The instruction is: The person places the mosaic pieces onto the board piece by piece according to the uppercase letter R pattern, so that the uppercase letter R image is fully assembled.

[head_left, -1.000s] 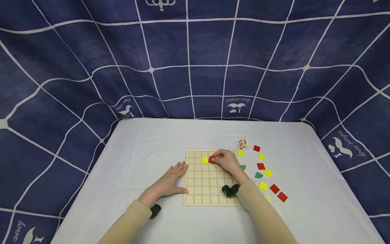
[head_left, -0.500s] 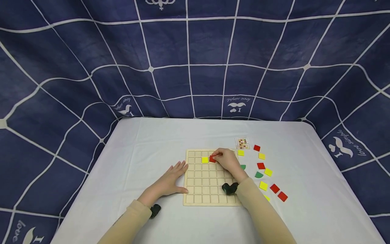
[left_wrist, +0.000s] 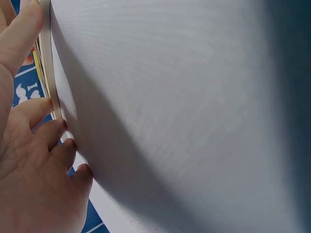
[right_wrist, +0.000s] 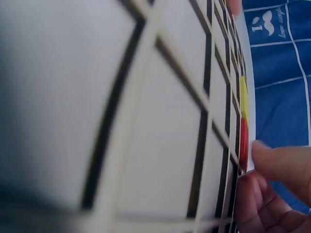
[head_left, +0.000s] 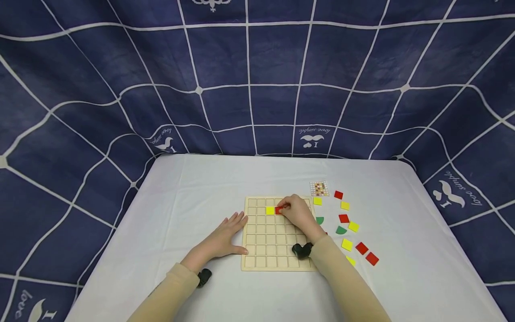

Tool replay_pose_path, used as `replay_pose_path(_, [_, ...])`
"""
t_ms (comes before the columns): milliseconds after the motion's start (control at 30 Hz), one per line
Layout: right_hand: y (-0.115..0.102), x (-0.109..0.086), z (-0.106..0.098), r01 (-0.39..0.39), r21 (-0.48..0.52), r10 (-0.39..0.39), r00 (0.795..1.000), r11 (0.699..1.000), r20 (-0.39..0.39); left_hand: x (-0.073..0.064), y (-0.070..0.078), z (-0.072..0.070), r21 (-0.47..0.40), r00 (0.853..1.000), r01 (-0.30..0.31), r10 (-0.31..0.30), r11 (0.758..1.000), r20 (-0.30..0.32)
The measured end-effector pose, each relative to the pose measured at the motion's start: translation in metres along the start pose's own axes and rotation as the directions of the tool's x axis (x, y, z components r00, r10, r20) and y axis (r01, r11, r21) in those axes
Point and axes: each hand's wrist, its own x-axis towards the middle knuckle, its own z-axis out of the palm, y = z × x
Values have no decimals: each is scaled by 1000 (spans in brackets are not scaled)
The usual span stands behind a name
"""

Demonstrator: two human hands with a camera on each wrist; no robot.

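Note:
A light wooden board (head_left: 260, 241) with a grid of square recesses lies on the white table. A yellow square tile (head_left: 270, 210) sits flat in a recess of its second row from the far edge. Just right of it, my right hand (head_left: 297, 212) holds a red square tile (head_left: 278, 210) by its right side with thumb and fingertips, the tile lying level with its neighbour. The fingers partly cover it in the head view. My left hand (head_left: 222, 238) rests at the board's left edge with spread fingers, the thumb and fingertips touching that edge.
Right of the board lie several loose red tiles (head_left: 361, 248), yellow tiles (head_left: 347, 244) and green quarter-round tiles (head_left: 341, 230). A small printed pattern card (head_left: 319, 188) lies behind the board's far right corner. A dark blue curtain (head_left: 273, 107) stands behind the table.
The red tile has gone from slightly askew to squarely beside the yellow tile, the right hand shifting slightly with it. The left hand has stayed in place.

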Motion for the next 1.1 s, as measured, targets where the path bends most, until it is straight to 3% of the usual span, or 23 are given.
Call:
replay_pose_path(300, [29, 0, -38, -105, 182, 125, 987, 978, -99, 0, -1, 1, -1, 1000, -8, 8, 1000, 2])
replay_pose_path(533, [58, -2, -65, -218, 114, 234, 960, 969, -155, 1, -1, 1, 3, 1000, -9, 9, 1000, -7])
replay_pose_path(767, [68, -4, -67, -293, 103, 305, 944, 950, -124, 0, -1, 1, 2, 1000, -6, 6, 1000, -6])
replay_pose_path(1100, [70, -1, -64, -255, 1, 255, 963, 967, -87, -1, -2, 2, -13, 1000, -13, 12, 1000, -6])
